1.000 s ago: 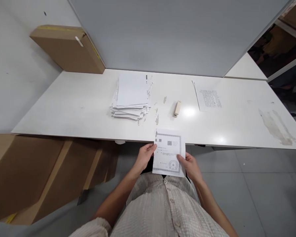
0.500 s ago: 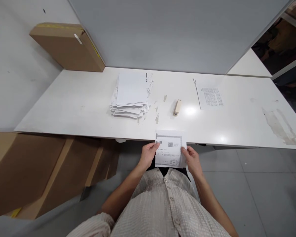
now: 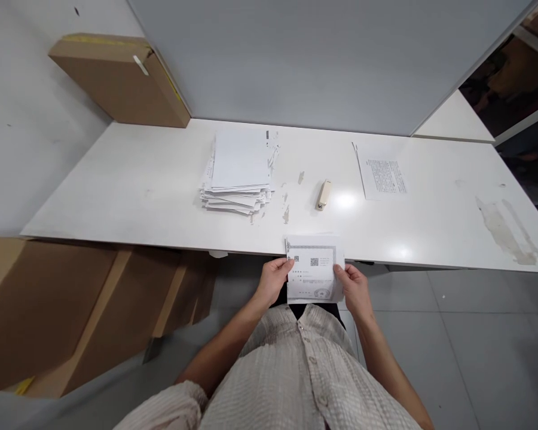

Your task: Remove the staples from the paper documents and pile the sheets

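Observation:
Printed sheets of paper (image 3: 314,275), with a dark border, a square code and a round seal, are held between my two hands at the table's front edge. My left hand (image 3: 274,279) pinches their left side, thumb on top. On the right side my right hand (image 3: 355,288) grips them the same way; the fingers beneath are hidden. Beyond the sheets lies a cream stapler (image 3: 323,195). A thick, uneven stack of paper (image 3: 240,167) sits left of it, and a few text-covered sheets (image 3: 383,173) lie to its right.
The white table (image 3: 161,221) has worn, stained patches. A grey partition (image 3: 296,65) rises along its back. One cardboard box (image 3: 121,83) leans at the back left corner, and large cardboard boxes (image 3: 40,298) stand on the floor below left.
Both hands have shifted slightly to the right together with the printed sheets, which now lie a little flatter. The stapler and stack stay where they were.

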{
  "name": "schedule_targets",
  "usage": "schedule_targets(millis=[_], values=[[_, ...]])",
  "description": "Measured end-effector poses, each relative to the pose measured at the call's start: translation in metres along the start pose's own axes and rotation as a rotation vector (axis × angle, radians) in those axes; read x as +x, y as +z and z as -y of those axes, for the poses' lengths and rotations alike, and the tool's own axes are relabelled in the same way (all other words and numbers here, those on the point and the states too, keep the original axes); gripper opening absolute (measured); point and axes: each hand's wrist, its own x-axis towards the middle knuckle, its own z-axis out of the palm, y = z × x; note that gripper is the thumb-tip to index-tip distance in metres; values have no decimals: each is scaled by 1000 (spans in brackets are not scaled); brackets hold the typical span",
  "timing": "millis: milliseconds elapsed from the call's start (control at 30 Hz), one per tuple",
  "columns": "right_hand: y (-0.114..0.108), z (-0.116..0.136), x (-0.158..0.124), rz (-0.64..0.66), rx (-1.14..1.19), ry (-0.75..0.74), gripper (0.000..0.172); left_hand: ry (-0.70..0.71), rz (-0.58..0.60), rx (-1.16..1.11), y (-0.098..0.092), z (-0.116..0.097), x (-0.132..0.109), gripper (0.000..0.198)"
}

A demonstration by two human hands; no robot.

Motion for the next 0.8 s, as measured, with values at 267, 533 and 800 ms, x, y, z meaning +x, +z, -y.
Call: schedule_targets(millis=[267,533,800], values=[[-5,19,-2,-60,-119,-74,29,-22,40,-8,12,-11,-1,37],[-9,44,7,-130,-181,-124,29,218,59,324,29,-26,14,37],[-12,54,35,-234,-166,-113,32,462,52,802,55,-49,42,48]])
